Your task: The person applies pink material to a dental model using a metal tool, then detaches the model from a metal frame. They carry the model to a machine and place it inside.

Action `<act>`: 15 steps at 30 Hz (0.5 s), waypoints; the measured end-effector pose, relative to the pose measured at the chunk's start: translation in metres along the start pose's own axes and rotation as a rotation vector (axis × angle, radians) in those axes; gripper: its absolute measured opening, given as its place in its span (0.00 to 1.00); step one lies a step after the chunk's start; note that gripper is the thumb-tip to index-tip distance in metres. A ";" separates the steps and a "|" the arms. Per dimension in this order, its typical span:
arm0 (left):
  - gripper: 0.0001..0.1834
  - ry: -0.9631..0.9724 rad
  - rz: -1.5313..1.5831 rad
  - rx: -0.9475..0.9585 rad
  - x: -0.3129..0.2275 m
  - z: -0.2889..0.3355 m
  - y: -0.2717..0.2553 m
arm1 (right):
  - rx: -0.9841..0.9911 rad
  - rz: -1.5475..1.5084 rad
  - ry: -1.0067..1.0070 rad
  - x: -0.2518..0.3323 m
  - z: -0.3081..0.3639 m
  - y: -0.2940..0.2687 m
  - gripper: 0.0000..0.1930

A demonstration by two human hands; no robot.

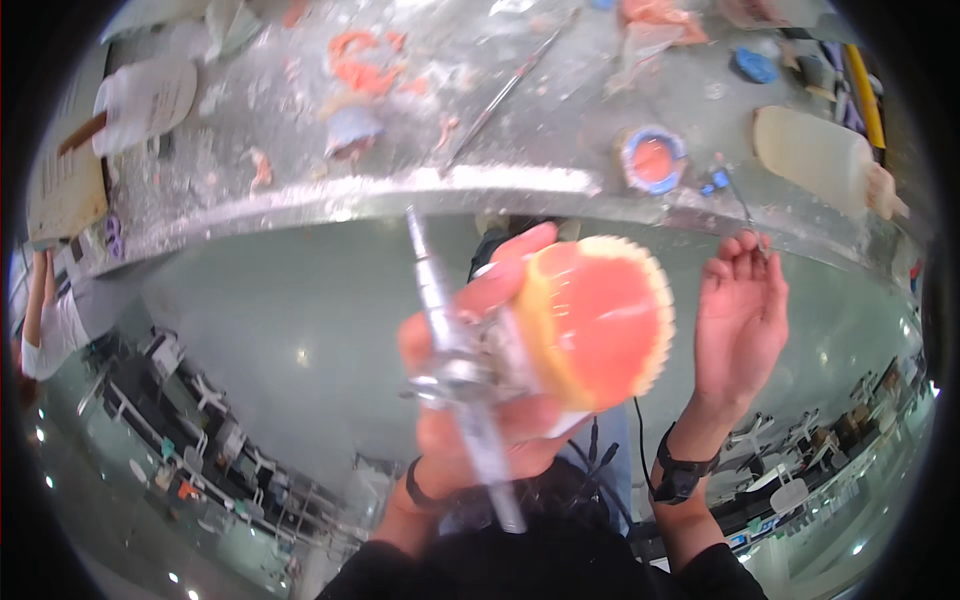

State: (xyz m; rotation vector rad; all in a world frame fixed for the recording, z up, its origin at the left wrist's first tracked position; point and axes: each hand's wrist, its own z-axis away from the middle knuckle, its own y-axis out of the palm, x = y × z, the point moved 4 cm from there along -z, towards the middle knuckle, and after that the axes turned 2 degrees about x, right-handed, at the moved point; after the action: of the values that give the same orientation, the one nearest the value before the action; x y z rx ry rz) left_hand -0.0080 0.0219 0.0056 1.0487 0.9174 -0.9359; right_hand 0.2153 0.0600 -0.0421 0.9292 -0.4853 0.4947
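Note:
My left hand (520, 450) is wrapped round a metal dental articulator (458, 378), held up in front of the bench. Mounted on it is a yellow dental cast (545, 340) with a pink wax denture base (605, 325) and a curved row of pale teeth (662, 325) facing right. The articulator's long metal rod slants past my fingers; motion smears it slightly. At the bench edge, palm up, my right hand (735, 320) pinches a thin metal instrument (743, 205) in its fingertips. The tool's far end reaches over the bench beside small blue bits (715, 181).
On the grey bench (560, 140) lie a blue-rimmed round dish (655, 160) of pink material, another slim metal instrument (510, 88), pink scraps (362, 65) and a greyish-blue lump (355, 130). Translucent plastic pieces (810, 150) flank them. Another person's sleeve (60, 330) shows far left.

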 end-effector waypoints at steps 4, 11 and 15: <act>0.35 0.179 -0.202 -0.071 -0.002 -0.003 0.002 | -0.069 0.057 -0.028 -0.004 -0.009 0.028 0.24; 0.33 -0.005 -0.125 0.005 -0.034 0.011 -0.030 | -0.011 0.548 -0.043 0.037 0.025 0.006 0.22; 0.33 -0.041 0.512 0.247 -0.076 0.012 -0.029 | -0.264 0.918 -0.721 0.146 0.037 0.030 0.22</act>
State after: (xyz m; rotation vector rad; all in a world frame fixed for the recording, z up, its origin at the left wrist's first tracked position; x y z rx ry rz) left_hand -0.0582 0.0172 0.0706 1.3861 0.4656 -0.6432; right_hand 0.3059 0.0718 0.0817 0.5614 -1.6272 0.8865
